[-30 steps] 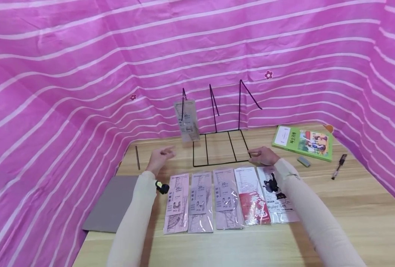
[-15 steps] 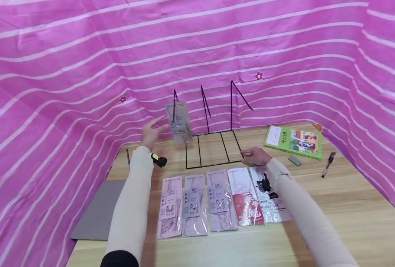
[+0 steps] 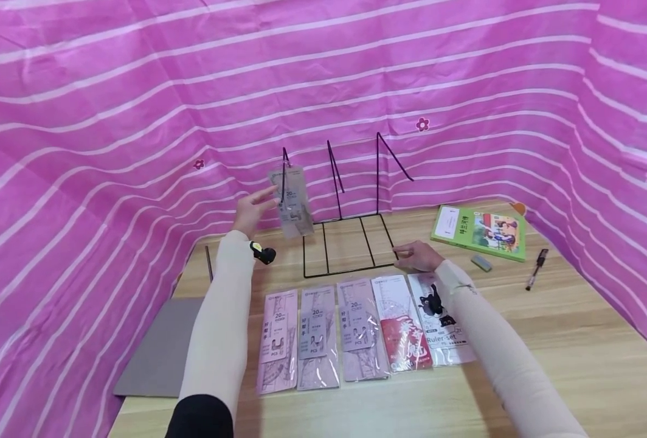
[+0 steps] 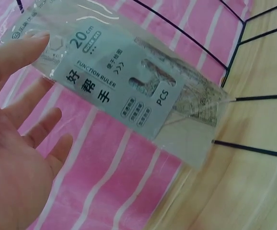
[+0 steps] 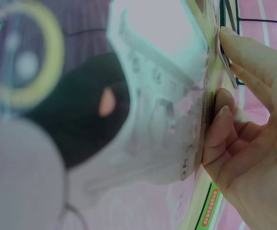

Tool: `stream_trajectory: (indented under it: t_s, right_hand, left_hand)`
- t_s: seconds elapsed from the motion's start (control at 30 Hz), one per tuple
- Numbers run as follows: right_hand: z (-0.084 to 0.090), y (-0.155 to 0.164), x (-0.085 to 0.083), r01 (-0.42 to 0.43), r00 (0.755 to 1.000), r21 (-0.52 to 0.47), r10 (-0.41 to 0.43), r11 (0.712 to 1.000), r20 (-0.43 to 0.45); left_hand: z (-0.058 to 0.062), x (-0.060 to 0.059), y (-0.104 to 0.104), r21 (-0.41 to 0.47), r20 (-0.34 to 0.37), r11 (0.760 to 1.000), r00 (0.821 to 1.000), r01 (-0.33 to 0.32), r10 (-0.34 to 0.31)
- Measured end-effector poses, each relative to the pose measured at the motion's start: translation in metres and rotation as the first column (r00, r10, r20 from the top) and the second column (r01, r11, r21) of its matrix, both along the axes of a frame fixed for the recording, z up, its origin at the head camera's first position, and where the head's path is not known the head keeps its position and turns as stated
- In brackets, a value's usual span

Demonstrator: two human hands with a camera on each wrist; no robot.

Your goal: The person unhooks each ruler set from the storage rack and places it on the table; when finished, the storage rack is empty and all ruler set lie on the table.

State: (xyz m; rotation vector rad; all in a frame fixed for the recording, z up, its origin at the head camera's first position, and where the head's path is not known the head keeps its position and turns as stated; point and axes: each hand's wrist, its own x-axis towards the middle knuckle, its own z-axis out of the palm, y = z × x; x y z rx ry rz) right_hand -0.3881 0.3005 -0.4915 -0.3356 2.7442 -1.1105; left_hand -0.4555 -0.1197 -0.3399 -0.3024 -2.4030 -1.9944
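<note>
A clear packet of rulers [image 3: 296,210] marked 20 cm hangs from the left hook of a black wire rack [image 3: 351,269]. My left hand [image 3: 251,213] is raised at the packet's left side, fingers spread. In the left wrist view, a fingertip overlaps the upper end of the packet; whether it touches is unclear. At the rack's front right corner, my right hand [image 3: 419,257] pinches the wire frame. In the right wrist view, a ruler set with a black cat print [image 5: 95,105] fills the foreground beside the right hand [image 5: 253,96].
In front of the rack lie several flat ruler packets, including a pink one [image 3: 278,347] and a red and white one [image 3: 405,340]. A green book [image 3: 477,234], an eraser [image 3: 481,263] and a pen [image 3: 537,269] are at right, a grey board [image 3: 156,353] at left.
My left hand has risen from near the table to the hanging packet, then edged right toward it. The right hand stays on the rack corner. The head view has shifted slightly.
</note>
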Motion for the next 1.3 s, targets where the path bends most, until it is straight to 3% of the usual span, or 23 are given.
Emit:
stream_trajectory:
  t_s: [0.27,0.4,0.57,0.8,1.3]
  right_hand:
    - [0.002,0.0,0.004,0.041,0.994,-0.083,-0.033,0.996,0.105]
    - [0.001,-0.002,0.007,0.058,0.991,-0.096,-0.046,0.994,0.124]
    - [0.001,-0.003,0.009,0.069,0.99,-0.103,-0.055,0.992,0.131]
    - [0.003,-0.003,0.008,0.027,0.998,-0.051,-0.025,0.998,0.052]
    - [-0.001,-0.001,0.006,0.01,1.0,-0.022,-0.009,1.0,0.025]
  left_hand:
    - [-0.014,-0.021,0.005,0.052,-0.018,0.998,0.999,-0.041,0.042]
    - [-0.019,-0.025,0.006,0.051,-0.034,0.997,0.997,-0.061,0.062]
    - [-0.021,-0.024,0.006,0.075,-0.036,0.995,0.997,-0.06,0.062]
    - [-0.023,-0.02,0.005,0.1,-0.076,0.994,0.996,-0.046,0.054]
    - [-0.027,-0.002,-0.001,0.12,-0.117,0.992,0.992,-0.034,0.048]
